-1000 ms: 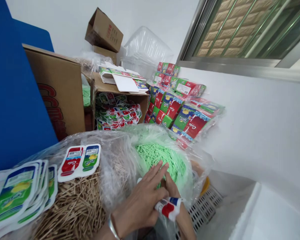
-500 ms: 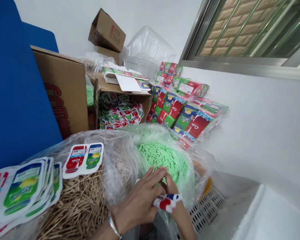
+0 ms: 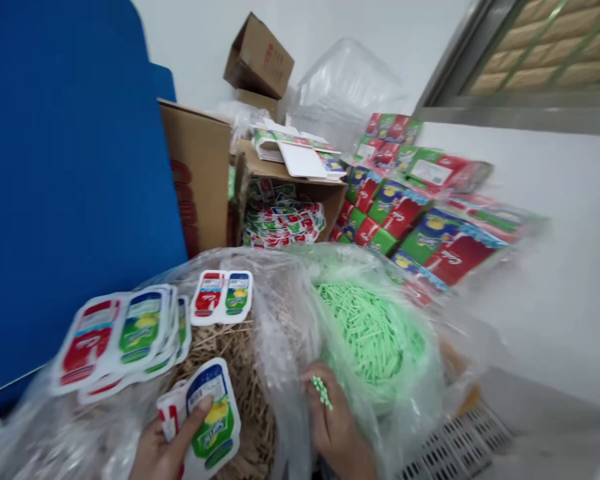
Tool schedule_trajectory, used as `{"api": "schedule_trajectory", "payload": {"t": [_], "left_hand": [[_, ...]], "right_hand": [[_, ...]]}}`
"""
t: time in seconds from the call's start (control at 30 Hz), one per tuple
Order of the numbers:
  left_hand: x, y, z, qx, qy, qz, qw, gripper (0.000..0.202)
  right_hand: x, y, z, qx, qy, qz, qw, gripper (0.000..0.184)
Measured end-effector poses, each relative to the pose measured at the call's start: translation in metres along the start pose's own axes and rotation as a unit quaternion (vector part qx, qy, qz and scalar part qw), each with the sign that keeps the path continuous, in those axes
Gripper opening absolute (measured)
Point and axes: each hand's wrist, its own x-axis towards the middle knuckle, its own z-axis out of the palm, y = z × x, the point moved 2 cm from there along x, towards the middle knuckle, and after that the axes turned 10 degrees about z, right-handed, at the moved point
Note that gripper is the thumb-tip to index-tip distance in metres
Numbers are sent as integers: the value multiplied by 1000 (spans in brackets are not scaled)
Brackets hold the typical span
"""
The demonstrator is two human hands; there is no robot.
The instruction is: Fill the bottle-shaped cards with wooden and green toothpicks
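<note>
Low in the view, my left hand (image 3: pixel 167 443) grips a folded Cola-and-Sprite printed card (image 3: pixel 214 417), its thumb across the green side. My right hand (image 3: pixel 333 420) is closed around a small bundle of green sticks (image 3: pixel 322 392), whose ends point toward me. Just beyond that hand, a clear plastic bag holds a heap of loose green sticks (image 3: pixel 363 327). Brown sticks (image 3: pixel 253 380) fill another bag behind the held card. A stack of the same cards (image 3: pixel 143 327) rests on the plastic at left, and another card (image 3: pixel 223 298) lies on the brown sticks.
An open carton (image 3: pixel 337 200) full of cards stands at the back, with flat printed boxes (image 3: pixel 300 159) on top. Wrapped Cola and Sprite boxes (image 3: pixel 405 207) are piled along the wall. A blue panel (image 3: pixel 80 167) borders the left; a white plastic crate (image 3: pixel 455 443) sits lower right.
My hands have separated: the left has moved left with the card, which was beside my right wrist. The right now shows a bundle of green sticks. The view has swung left.
</note>
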Motion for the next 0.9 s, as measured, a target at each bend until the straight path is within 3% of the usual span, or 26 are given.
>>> {"api": "schedule_trajectory", "payload": {"t": [0.17, 0.3, 0.47, 0.73, 0.9], "left_hand": [[0, -10, -33, 6, 30, -18, 999, 29], [-3, -21, -41, -9, 14, -9, 1000, 33], [0, -33, -40, -3, -6, 14, 1000, 33], [2, -33, -31, 2, -17, 32, 999, 42], [7, -40, -27, 66, -45, 53, 995, 44]], "right_hand": [[-4, -8, 51, 91, -59, 24, 994, 20], [-13, -7, 73, 119, -84, 49, 988, 22], [-20, -1, 78, 113, -77, 57, 989, 22], [-24, 6, 70, 89, -106, 31, 990, 21], [-25, 4, 66, 89, -102, 35, 990, 21]]}}
